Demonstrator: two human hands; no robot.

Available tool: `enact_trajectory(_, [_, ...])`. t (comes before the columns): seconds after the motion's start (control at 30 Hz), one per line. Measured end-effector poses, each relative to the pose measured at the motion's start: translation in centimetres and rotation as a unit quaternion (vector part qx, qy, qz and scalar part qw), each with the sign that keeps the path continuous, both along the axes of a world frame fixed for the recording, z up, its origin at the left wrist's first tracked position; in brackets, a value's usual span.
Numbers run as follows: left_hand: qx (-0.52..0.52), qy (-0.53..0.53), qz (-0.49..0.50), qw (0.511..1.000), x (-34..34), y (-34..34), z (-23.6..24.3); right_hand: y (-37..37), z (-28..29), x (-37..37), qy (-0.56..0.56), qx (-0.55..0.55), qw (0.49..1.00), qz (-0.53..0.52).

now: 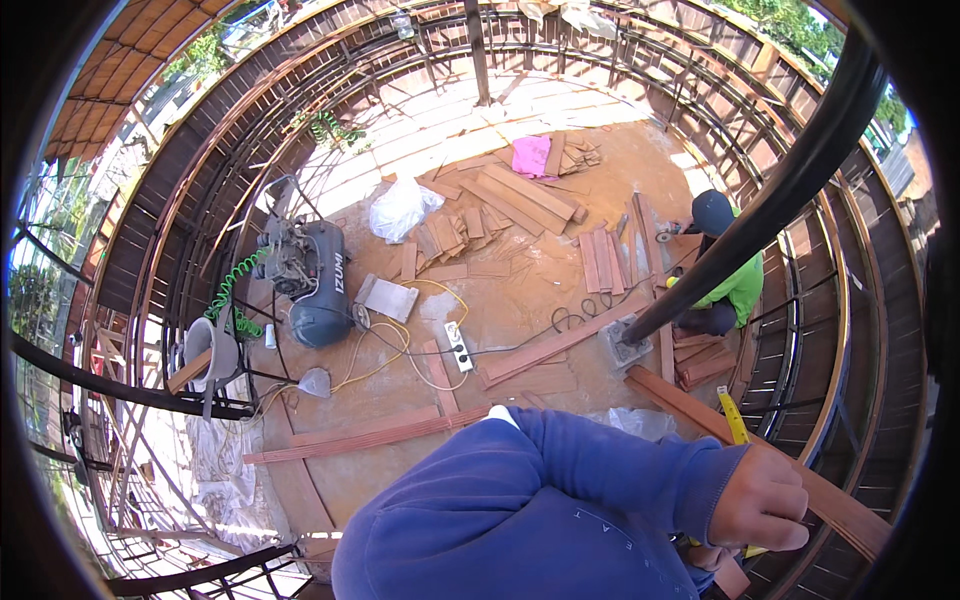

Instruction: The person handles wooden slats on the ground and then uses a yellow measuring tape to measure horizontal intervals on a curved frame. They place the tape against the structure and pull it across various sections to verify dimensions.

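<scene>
My left hand (764,500) is at the lower right, its blue-sleeved arm crossing in front of me. Its fingers are curled closed; what they hold, if anything, is hidden. A yellow tape measure (734,415) shows its blade just above the hand, and more yellow shows below it. Close by runs a long reddish-brown wooden plank (690,408), slanting down to the right past the hand. Of my right hand (706,556) only a small part shows under the left sleeve; its fingers are hidden.
A person in green (742,275) crouches by planks at the right, behind a thick dark post (760,210). Stacked boards (515,200), a white power strip (456,346) and cables lie on the floor. An air compressor (320,270) stands left, near a hanging pale bucket (212,350).
</scene>
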State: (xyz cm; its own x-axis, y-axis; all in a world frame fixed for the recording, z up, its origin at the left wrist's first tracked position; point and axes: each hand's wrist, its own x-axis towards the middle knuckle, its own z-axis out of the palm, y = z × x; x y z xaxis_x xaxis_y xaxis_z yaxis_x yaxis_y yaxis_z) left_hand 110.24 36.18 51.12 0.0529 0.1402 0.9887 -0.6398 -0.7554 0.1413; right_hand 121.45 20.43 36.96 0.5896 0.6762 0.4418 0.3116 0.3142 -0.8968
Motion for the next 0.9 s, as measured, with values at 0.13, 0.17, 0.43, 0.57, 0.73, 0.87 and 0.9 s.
enact_trajectory(0.13, [-0.045, 0.071, 0.068, 0.994, -7.4, -0.5, -1.4, 3.0, 1.3, -2.8, -0.057, 0.013, 0.993, 0.098])
enact_trajectory(0.17, [-0.053, 0.086, 0.062, 0.993, -9.6, -0.5, -2.2, 3.7, 1.5, -3.6, -0.071, 0.013, 0.989, 0.128])
enact_trajectory(0.43, [-0.223, 0.382, 0.193, 0.876, -23.6, -1.6, -11.3, 5.7, 1.1, -9.2, -0.297, -0.143, 0.915, 0.231])
enact_trajectory(0.57, [-0.309, 0.561, 0.227, 0.734, -28.8, -4.1, -17.8, 6.8, -2.3, -10.9, -0.335, -0.279, 0.844, 0.314])
enact_trajectory(0.73, [-0.346, 0.724, 0.153, 0.577, -29.9, -5.5, -23.1, 7.9, -9.1, -9.3, -0.358, -0.371, 0.727, 0.454])
enact_trajectory(0.87, [-0.433, 0.715, 0.186, 0.516, -32.6, -6.2, -23.8, 11.5, -10.3, -10.8, -0.361, -0.369, 0.682, 0.519])
enact_trajectory(0.9, [-0.466, 0.695, 0.201, 0.509, -33.8, -6.5, -24.0, 12.9, -10.0, -11.4, -0.371, -0.367, 0.671, 0.527])
